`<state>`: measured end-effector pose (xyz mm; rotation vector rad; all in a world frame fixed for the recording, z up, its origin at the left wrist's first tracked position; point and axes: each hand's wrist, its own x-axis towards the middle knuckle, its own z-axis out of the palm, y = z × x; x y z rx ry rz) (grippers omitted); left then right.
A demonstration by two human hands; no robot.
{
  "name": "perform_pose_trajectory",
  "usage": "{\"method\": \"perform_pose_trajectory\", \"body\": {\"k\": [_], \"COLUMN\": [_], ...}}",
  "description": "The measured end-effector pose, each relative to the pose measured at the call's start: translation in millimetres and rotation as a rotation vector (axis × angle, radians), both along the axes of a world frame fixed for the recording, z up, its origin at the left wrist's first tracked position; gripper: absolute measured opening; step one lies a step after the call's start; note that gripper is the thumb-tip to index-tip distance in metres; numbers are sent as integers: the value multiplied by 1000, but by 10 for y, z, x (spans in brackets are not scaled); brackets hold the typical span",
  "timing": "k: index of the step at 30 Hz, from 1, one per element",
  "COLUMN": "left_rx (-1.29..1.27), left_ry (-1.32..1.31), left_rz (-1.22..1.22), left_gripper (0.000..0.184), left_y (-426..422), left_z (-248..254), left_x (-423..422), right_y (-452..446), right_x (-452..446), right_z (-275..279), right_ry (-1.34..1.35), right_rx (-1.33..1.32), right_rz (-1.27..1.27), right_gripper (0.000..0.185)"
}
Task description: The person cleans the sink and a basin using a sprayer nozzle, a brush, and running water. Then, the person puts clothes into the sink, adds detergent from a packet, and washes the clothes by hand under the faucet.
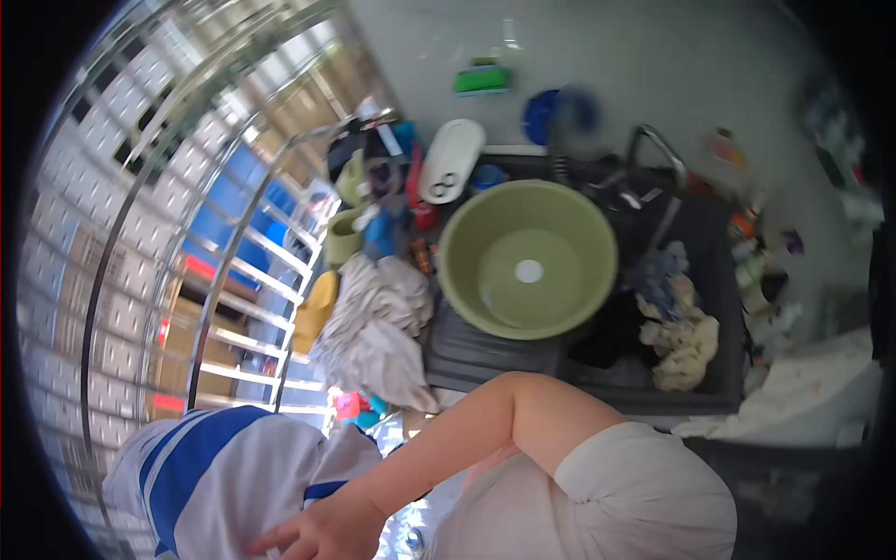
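A white cloth [257,471], banded in blue and creased at its right, is seen at near left, nearer than the green basin [532,219]. It is touched by the right hand [331,525]; whether it is gripped cannot be told.

One hand [333,525] is showing at near left, by one striped cloth [247,471]; one green basin [553,235] is sitting centrally, one green sponge [483,82] is showing far, two dark rings [444,187] are marking one white board [457,145]

Shows no readable text, label, brand, number or sign, with everything too blurred or small.
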<state>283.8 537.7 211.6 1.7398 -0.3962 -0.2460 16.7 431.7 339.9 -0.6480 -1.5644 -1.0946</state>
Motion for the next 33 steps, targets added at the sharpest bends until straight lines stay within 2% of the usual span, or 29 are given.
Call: {"method": "perform_pose_trajectory", "body": {"k": [2, 7, 13, 15, 17, 19, 21, 22, 24, 25, 27, 28, 29, 33], "left_rx": [-25, -39, 0, -5, -24, -45, -65, -78, -116, -139, -187, -208, -227, -297], "left_ry": [46, 148, 206, 226, 243, 266, 303, 322, 354, 368, 398, 419, 441, 527], "left_rz": [-203, -606, -914, -980, -1017, -1022, -1017, -1018, -1029, -1037, -1042, -1037, -1027, -991], "left_gripper": [49, 50, 50, 50, 50, 50, 51, 51, 51, 51, 51, 51, 51, 51], "left_y": [-1011, -3140, -4692, -5048, -5272, -5341, -5344, -5348, -5423, -5488, -5545, -5586, -5581, -5553], "left_z": [-98, -212, 1, 56, 98, 105, 41, 14, -22, -34, -42, -77, -121, -284], "left_x": [116, -280, -1076, -1343, -1533, -1683, -1827, -1903, -2061, -2133, -2249, -2291, -2331, -2438], "right_y": [-348, -1443, -2547, -3178, -3678, -4087, -4603, -4859, -5341, -5544, -6082, -6212, -6248, -6671], "right_x": [-91, -324, -564, -721, -861, -837, -965, -854, -636, -920, -812, -672, -561, -1266], "right_z": [48, 406, 477, 570, 551, 185, 71, -28, -157, -62, -229, -372, -545, -1635], "right_ry": [57, 22, 46, 57, 188, 541, 391, 394, 1002, 1070, 879, 894, 976, 1285], "right_rx": [62, 238, 229, 309, 309, 257, 418, 408, 992, 1021, 1109, 1091, 1065, 928], "right_rz": [55, -170, -530, -531, -639, -879, -1533, -1526, -398, -547, -680, -676, -739, -995], "right_gripper": [25, 25, 21, 26, 32, 48, 49, 49, 46, 44, 43, 43, 43, 41]}}
